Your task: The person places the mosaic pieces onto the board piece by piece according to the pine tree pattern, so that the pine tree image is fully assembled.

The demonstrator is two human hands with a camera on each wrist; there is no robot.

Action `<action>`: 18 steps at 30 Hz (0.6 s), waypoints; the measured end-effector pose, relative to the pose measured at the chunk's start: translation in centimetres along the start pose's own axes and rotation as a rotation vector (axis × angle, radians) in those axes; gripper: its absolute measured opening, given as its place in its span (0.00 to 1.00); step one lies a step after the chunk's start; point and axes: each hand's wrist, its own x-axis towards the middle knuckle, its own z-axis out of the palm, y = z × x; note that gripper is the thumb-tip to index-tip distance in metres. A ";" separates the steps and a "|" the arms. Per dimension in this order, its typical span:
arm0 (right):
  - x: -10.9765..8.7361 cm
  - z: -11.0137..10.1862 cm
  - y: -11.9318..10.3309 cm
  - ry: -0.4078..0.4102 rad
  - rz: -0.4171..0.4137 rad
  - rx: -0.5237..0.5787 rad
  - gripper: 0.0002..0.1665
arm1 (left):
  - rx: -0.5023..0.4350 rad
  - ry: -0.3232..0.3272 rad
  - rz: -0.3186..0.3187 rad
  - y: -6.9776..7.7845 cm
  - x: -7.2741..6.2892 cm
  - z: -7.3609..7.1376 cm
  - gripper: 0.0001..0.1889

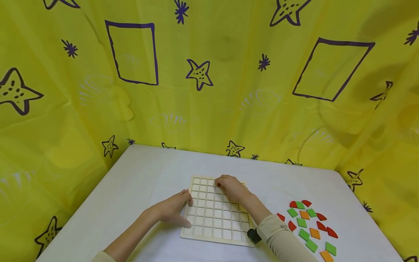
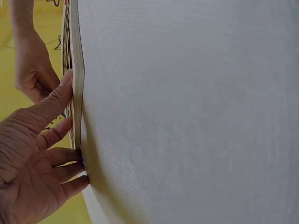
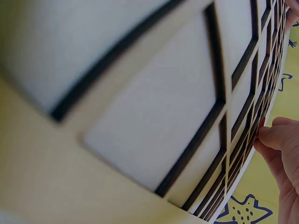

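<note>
1. The small red piece [image 3: 262,122] is at the far side of the board, mostly hidden by fingertips. It is probably light, stiff and fairly smooth; a thumb-and-finger pinch on its edges should suit it.
2. The right hand [image 1: 232,189] grasps that piece between thumb and fingertips.
3. The grid board [image 1: 199,237] lies under both hands, pale and divided into square cells. It looks like rigid wood, light enough to skid if nudged; its plain outer rim seems the best hold, the thin dividers the most fragile part.
4. The left hand [image 1: 173,209] is unclenched, thumb and fingers spread against the board's left edge, touching without gripping.
5. Right of the board lie loose green tiles [image 1: 302,222], orange tiles [image 1: 315,233] and round-sided red tiles [image 1: 332,232], apparently thin; picking them up likely calls for fingertips at the edges.
6. The white counter [image 1: 157,167] carries everything; yellow sheeting [image 1: 226,91] stands behind.
</note>
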 end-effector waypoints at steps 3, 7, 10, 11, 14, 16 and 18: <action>-0.1 0.0 0.0 0.005 0.003 0.001 0.11 | 0.000 0.000 0.001 0.0 0.1 0.0 0.28; -0.2 0.1 -0.1 0.017 0.006 0.016 0.13 | 0.003 -0.002 0.000 0.1 0.1 0.0 0.28; -0.2 0.0 -0.2 0.023 0.007 0.029 0.13 | 0.001 -0.002 -0.004 0.1 0.1 0.0 0.28; -0.2 0.0 -0.2 0.024 0.008 0.031 0.12 | -0.001 -0.002 -0.005 0.2 0.1 0.0 0.28; -0.4 -0.1 -0.2 0.029 0.029 0.052 0.12 | -0.005 -0.003 -0.008 0.2 0.0 0.0 0.28; -0.5 -0.3 -0.2 0.033 0.043 0.068 0.12 | -0.004 -0.003 -0.002 0.2 0.0 0.0 0.28; -0.7 -0.4 -0.2 0.037 0.052 0.077 0.12 | 0.000 -0.002 0.008 0.1 -0.1 -0.1 0.28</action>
